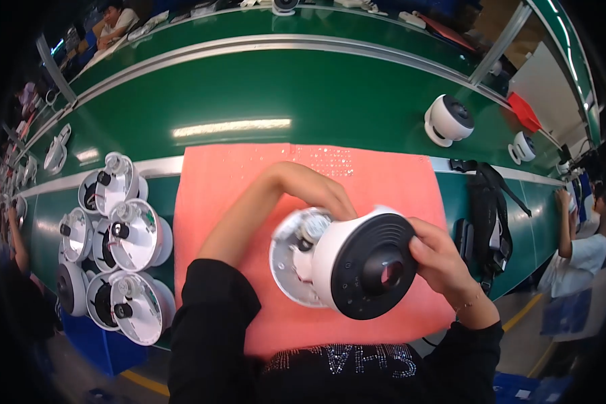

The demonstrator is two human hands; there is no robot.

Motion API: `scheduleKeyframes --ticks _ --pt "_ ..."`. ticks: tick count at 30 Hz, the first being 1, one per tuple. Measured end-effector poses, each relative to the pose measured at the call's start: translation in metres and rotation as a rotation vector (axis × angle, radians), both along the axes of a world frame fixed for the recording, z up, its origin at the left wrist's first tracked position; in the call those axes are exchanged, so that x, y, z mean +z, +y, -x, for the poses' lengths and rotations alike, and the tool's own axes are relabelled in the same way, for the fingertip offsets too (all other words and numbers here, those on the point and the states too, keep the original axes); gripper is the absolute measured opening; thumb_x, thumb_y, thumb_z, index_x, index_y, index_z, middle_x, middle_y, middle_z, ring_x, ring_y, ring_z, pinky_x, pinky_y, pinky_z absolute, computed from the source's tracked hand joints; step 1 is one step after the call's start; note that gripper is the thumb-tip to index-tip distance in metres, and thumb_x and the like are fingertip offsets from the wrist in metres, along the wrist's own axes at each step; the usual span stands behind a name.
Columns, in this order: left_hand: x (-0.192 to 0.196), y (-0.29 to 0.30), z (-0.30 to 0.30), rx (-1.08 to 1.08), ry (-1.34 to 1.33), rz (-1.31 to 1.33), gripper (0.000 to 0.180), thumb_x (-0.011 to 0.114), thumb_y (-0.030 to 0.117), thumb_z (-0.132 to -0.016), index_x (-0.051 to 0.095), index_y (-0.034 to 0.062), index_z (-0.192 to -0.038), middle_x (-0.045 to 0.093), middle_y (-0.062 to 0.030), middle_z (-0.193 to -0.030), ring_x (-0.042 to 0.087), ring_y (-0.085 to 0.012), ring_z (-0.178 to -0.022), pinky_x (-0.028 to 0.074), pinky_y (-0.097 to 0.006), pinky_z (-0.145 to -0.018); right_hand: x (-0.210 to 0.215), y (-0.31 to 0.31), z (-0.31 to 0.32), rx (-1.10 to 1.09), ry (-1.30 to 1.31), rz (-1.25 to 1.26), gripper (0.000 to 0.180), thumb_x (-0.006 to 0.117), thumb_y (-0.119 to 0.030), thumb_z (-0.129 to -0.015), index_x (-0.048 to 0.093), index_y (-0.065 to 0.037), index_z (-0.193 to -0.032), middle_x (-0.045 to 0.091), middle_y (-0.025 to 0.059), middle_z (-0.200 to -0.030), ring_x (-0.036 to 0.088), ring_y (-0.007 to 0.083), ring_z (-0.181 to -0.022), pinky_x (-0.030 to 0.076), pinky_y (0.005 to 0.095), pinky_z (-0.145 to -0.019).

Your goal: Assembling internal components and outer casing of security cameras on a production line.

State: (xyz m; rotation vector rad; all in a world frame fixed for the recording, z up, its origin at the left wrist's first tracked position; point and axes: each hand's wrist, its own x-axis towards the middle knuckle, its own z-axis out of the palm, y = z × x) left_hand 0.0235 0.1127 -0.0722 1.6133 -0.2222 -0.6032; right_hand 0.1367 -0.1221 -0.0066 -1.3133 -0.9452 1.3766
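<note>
Over a pink foam mat [236, 182] I hold a round white device housing with a black ribbed front face [370, 266]. My right hand [444, 266] grips its right side, thumb on the black face. My left hand [316, 192] reaches over the top and holds a white round back shell [293, 259] pressed against the housing's rear; this part is motion-blurred. Both sleeves are black.
Several open white round shells with black parts [124, 236] are stacked at the left on the green conveyor bench [262, 87]. A finished white device [448, 120] and a smaller one [522, 148] stand at the right. A black tool with straps [488, 215] lies right of the mat. Other people work at both sides.
</note>
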Motion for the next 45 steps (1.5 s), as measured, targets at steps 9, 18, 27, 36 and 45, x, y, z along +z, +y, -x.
scheduleKeyframes --ticks 9,18,27,36,45 --pt "0.041 -0.045 0.052 1.042 -0.181 -0.518 0.034 0.049 0.029 -0.086 0.059 -0.0027 -0.081 0.06 -0.0085 -0.072 0.056 -0.0136 -0.072 0.045 -0.025 -0.069 -0.015 0.017 -0.003 -0.005 0.13 0.0 0.044 0.047 -0.028 -0.088 0.038 0.002 -0.119 0.048 0.0084 -0.113 0.047 0.0146 -0.106 0.039 0.0288 -0.089" --pt "0.051 -0.109 0.108 1.202 -0.465 -0.717 0.017 0.048 0.006 -0.085 0.057 -0.007 -0.081 0.063 -0.0169 -0.077 0.062 -0.0282 -0.089 0.048 -0.031 -0.073 -0.01 0.024 0.018 0.034 0.245 -0.029 0.041 0.04 -0.025 -0.091 0.037 0.004 -0.12 0.051 0.0127 -0.112 0.052 0.0175 -0.103 0.045 0.0305 -0.086" --pt "0.061 -0.156 0.129 1.285 -0.216 -0.002 0.047 0.07 0.016 -0.072 0.046 -0.003 -0.107 0.064 -0.0141 -0.082 0.065 -0.0186 -0.071 0.053 -0.027 -0.065 -0.009 0.026 0.023 -0.008 0.311 0.022 0.039 0.035 -0.022 -0.093 0.035 0.005 -0.121 0.05 0.0135 -0.113 0.053 0.0181 -0.104 0.047 0.0317 -0.085" --pt "0.048 -0.189 0.139 1.372 -0.334 -0.235 0.041 0.072 0.01 -0.069 0.05 -0.0076 -0.099 0.064 -0.0158 -0.08 0.065 -0.0224 -0.077 0.053 -0.029 -0.07 -0.012 -0.008 0.016 0.292 -0.334 -0.381 0.049 0.05 -0.024 -0.088 0.024 0.003 -0.119 0.039 0.0113 -0.104 0.042 0.0149 -0.092 0.037 0.0283 -0.08" --pt "0.038 -0.187 0.147 1.312 -0.349 -0.43 0.039 0.072 0.011 -0.067 0.053 -0.0038 -0.098 0.064 -0.0144 -0.078 0.066 -0.0238 -0.072 0.052 -0.028 -0.064 -0.025 -0.015 0.015 0.313 -0.291 -0.392 0.048 0.057 -0.022 -0.083 0.027 0.0 -0.113 0.044 0.0126 -0.098 0.049 0.018 -0.086 0.042 0.0323 -0.079"
